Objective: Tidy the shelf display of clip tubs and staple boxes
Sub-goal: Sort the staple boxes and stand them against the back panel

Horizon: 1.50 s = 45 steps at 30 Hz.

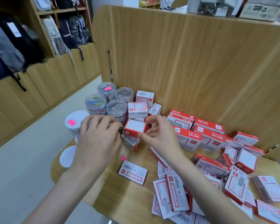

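Forearms are reaching up from the bottom of the view over the wooden shelf [132, 191], which is carrying everything. Across its right half a loose heap of red-and-white staple boxes [213, 180] is lying at all angles, some flat, some on edge, with a tidier row [199, 133] standing behind against the back panel. At the back left corner the clear clip tubs [107, 101] are standing upright and close together, with a white-lidded tub [76, 121] just in front of them.

Between the two groups a small stack of boxes is building, and the right hand [158, 135] is pinching the top staple box [134, 127] by its right end, thumb on the near edge and fingers curled over the far side. That box's long axis is running left to right, slightly tilted. The left hand [97, 139] is hovering just left of it, fingers curled down over a tub; whether it is gripping I cannot tell. Squaring the box on the stack looks to be the step in hand, and the right hand is better placed for it.
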### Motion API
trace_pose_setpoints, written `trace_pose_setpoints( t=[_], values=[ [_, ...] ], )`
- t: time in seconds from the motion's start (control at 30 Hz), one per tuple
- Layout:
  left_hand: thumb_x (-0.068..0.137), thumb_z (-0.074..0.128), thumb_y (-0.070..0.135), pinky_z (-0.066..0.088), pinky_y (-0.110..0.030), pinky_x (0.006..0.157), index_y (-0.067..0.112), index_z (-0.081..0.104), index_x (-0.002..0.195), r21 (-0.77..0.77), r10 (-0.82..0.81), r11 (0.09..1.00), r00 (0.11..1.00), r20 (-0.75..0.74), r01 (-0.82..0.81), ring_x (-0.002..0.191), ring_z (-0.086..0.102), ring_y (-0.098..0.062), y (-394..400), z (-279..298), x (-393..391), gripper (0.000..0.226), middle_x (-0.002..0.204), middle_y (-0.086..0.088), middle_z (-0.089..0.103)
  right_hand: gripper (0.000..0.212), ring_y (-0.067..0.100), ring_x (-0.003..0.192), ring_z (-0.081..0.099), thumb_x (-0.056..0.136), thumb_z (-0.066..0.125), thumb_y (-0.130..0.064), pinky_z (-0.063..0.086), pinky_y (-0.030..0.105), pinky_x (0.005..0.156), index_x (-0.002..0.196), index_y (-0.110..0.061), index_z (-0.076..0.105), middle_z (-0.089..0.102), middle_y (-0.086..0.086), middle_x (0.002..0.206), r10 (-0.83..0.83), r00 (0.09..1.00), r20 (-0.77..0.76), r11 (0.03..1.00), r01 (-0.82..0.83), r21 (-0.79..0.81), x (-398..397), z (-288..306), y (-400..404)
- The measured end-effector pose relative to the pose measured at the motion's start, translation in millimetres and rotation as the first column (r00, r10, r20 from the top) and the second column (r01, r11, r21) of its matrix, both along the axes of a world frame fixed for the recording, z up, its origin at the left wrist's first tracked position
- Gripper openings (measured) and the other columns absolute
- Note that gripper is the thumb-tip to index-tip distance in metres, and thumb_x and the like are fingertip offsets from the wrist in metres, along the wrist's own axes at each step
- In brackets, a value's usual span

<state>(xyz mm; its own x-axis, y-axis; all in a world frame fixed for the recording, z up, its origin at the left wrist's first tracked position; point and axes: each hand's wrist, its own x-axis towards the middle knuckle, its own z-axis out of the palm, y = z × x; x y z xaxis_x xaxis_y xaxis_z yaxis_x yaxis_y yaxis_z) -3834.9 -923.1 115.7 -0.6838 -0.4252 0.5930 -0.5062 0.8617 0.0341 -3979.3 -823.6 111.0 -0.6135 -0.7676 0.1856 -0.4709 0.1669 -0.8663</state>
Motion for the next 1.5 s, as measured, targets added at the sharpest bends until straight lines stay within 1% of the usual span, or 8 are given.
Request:
trace_pose_setpoints(
  t=[0.3, 0.5, 0.63, 0.73, 0.8, 1.07, 1.23, 1.5],
  values=[
    [0.079, 0.045, 0.019, 0.034, -0.034, 0.076, 0.012, 0.065, 0.087, 0.093, -0.313, 0.946, 0.95, 0.018, 0.31, 0.091, 0.047, -0.024, 27, 0, -28, 0.023, 0.098, -0.004, 0.062, 0.027, 0.01, 0.077, 0.062, 0.08, 0.065, -0.002, 0.053, 0.023, 0.068, 0.081, -0.027, 0.054, 0.057, 0.002, 0.099, -0.14, 0.99, -0.008, 0.985, 0.138, -0.102, -32, 11, 55],
    [0.078, 0.039, 0.02, 0.041, -0.036, 0.077, 0.011, 0.064, 0.09, 0.142, -0.535, 0.842, 0.84, 0.092, 0.52, 0.094, 0.047, -0.023, 55, -10, -75, 0.029, 0.1, -0.006, 0.061, 0.018, 0.001, 0.064, 0.058, 0.081, 0.063, 0.0, 0.045, 0.008, 0.058, 0.081, -0.018, 0.06, 0.06, 0.008, 0.092, -0.473, 0.867, -0.155, 0.881, 0.465, -0.09, -69, 14, 142],
    [0.079, 0.041, 0.021, 0.041, -0.034, 0.074, 0.011, 0.064, 0.094, 0.195, -0.651, 0.757, 0.747, 0.135, 0.624, 0.093, 0.052, -0.024, 72, -19, -99, 0.029, 0.101, -0.004, 0.06, 0.018, 0.03, 0.089, 0.056, 0.077, 0.067, -0.017, 0.041, 0.031, 0.073, 0.093, -0.013, 0.061, 0.057, 0.015, 0.095, -0.565, 0.687, -0.457, 0.662, 0.708, 0.246, -91, -1, 201],
    [0.079, 0.038, 0.023, 0.041, -0.033, 0.076, 0.014, 0.064, 0.096, 0.243, -0.698, 0.712, 0.702, 0.142, 0.659, 0.094, 0.051, -0.02, 81, -26, -110, 0.032, 0.101, -0.002, 0.059, 0.042, 0.037, 0.104, 0.047, 0.079, 0.066, -0.037, 0.036, 0.037, 0.081, 0.11, -0.012, 0.052, 0.053, 0.017, 0.109, -0.495, 0.715, -0.495, 0.45, 0.698, 0.558, -91, -9, 223],
    [0.08, 0.037, 0.025, 0.045, -0.036, 0.077, 0.015, 0.064, 0.095, 0.268, -0.709, 0.7, 0.689, 0.152, 0.662, 0.096, 0.051, -0.02, 85, -31, -114, 0.033, 0.103, -0.001, 0.06, 0.051, 0.032, 0.103, 0.05, 0.081, 0.061, -0.047, 0.038, 0.035, 0.073, 0.116, -0.014, 0.045, 0.055, 0.014, 0.113, -0.446, 0.767, -0.462, 0.404, 0.633, 0.66, -88, -14, 227],
    [0.081, 0.036, 0.027, 0.047, -0.036, 0.082, 0.019, 0.061, 0.103, 0.331, -0.71, 0.694, 0.684, 0.169, 0.639, 0.104, 0.052, -0.018, 80, -38, -112, 0.034, 0.11, 0.003, 0.058, 0.036, 0.021, 0.073, 0.061, 0.073, 0.07, -0.025, 0.048, 0.034, 0.066, 0.101, -0.021, 0.047, 0.063, 0.0, 0.094, -0.607, 0.784, -0.128, 0.766, 0.621, 0.168, -85, 22, 215],
    [0.083, 0.037, 0.024, 0.047, -0.033, 0.079, 0.017, 0.061, 0.104, 0.337, -0.662, 0.725, 0.742, 0.105, 0.6, 0.103, 0.048, -0.014, 69, -37, -88, 0.033, 0.108, 0.001, 0.058, 0.027, 0.017, 0.08, 0.063, 0.07, 0.073, -0.029, 0.048, 0.038, 0.075, 0.087, -0.022, 0.053, 0.068, 0.003, 0.089, -0.393, 0.918, 0.059, 0.92, 0.393, 0.017, -84, 32, 164],
    [0.082, 0.046, 0.017, 0.039, -0.034, 0.082, 0.014, 0.063, 0.095, 0.205, -0.456, 0.87, 0.89, -0.018, 0.449, 0.096, 0.053, -0.021, 45, -20, -39, 0.022, 0.104, -0.002, 0.061, 0.029, 0.0, 0.083, 0.058, 0.07, 0.078, -0.017, 0.044, 0.016, 0.066, 0.082, -0.025, 0.054, 0.062, -0.015, 0.085, 0.037, 0.996, -0.087, 0.999, -0.038, -0.012, -62, 33, 59]
  ],
)
